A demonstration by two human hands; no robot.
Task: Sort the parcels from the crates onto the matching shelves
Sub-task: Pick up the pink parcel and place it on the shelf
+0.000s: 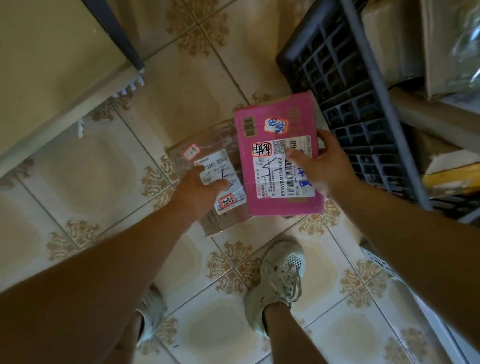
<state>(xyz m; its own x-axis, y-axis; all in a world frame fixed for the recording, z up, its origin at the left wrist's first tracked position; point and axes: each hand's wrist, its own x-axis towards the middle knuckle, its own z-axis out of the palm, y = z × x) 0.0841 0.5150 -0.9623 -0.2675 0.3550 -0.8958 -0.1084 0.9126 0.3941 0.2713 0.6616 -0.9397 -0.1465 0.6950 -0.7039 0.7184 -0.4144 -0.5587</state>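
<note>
A person stands on a patterned tile floor (87, 180), seen from above, with both bare arms stretched forward and down. The left hand (201, 189) grips a flat brown cardboard parcel (221, 143) wrapped in clear tape, with the thumb lying across its white shipping label. The right hand (323, 166) grips a flat pink parcel (274, 120). Its thumb presses on the white barcode label and its fingers curl round the parcel's right edge. Both parcels are held in the air above the floor, side by side. The pink one overlaps the right edge of the brown one. Each carries small red-bordered stickers with handwritten marks.

Just to the right of the pink parcel is a black latticed plastic crate (340, 86). Beyond it, at the far right, more parcels are stacked: brown cardboard ones (388, 38), one in shiny plastic wrap (463, 31) and a yellow one (459, 177). Below the parcels, the person's pale laced shoes (276, 283) rest on the tiles. A beige board with a dark post (112, 27) fills the upper left corner.
</note>
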